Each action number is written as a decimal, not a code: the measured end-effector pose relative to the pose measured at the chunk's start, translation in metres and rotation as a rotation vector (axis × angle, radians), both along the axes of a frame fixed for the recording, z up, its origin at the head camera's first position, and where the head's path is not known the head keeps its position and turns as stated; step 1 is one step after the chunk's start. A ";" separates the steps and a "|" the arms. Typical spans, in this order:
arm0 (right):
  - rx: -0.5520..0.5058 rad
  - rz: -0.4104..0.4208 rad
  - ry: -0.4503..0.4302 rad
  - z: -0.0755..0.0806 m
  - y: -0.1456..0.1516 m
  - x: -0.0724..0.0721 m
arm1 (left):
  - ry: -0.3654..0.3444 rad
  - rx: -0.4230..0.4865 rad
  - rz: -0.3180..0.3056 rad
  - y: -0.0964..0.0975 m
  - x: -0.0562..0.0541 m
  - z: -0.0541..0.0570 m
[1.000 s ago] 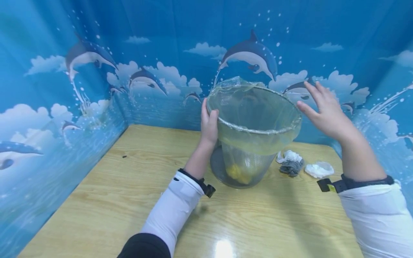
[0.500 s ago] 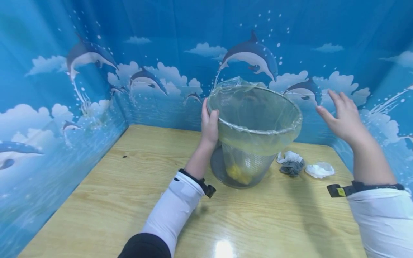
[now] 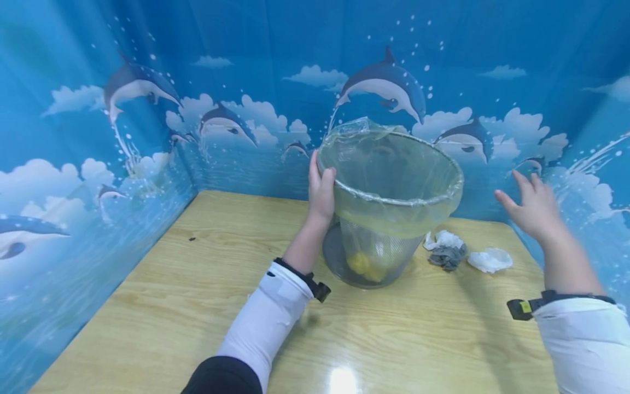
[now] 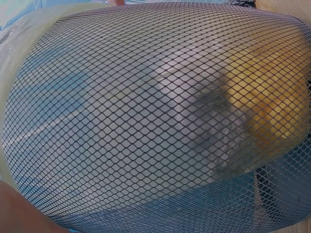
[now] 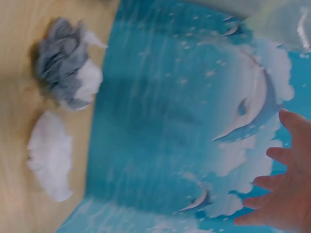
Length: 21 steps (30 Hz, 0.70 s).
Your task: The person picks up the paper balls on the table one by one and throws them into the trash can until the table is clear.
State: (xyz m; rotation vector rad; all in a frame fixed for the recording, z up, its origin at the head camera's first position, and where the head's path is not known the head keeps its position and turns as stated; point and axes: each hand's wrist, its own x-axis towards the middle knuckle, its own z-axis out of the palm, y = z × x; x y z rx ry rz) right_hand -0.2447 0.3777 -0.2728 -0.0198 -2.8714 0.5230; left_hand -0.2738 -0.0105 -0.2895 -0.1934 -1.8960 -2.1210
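Observation:
A mesh wastebasket stands on the table, lined with a translucent yellow-green bag folded over its rim. My left hand holds the basket at the left of the rim, thumb on the near side. Something crumpled and yellow shows through the mesh near the bottom, with blurred white and dark shapes beside it in the left wrist view. To the right of the basket, my right hand is in the air with fingers spread and holds nothing. Below it lie a grey crumpled piece and a white crumpled piece.
Another white scrap sits against the grey piece, right of the basket. The wooden table has a small dark speck on its left side. A blue dolphin-print curtain encloses the back and sides.
My right hand has moved right, away from the basket's rim, and then down toward the crumpled pieces. My left hand and the basket have stayed in place.

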 end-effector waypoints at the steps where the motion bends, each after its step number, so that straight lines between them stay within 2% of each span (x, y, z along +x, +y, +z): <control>1: 0.003 -0.008 -0.009 -0.003 0.003 -0.001 | 0.001 -0.001 0.001 0.000 0.000 0.000; 8: 0.079 -0.056 -0.094 -0.027 0.020 -0.012 | 0.004 -0.002 0.011 -0.001 0.000 0.002; 13: 0.097 -0.054 -0.153 -0.049 0.031 -0.018 | -0.009 -0.008 0.008 -0.001 0.000 0.002; 21: 0.092 0.012 -0.298 -0.072 0.043 -0.024 | -0.005 -0.012 0.009 0.000 0.000 0.000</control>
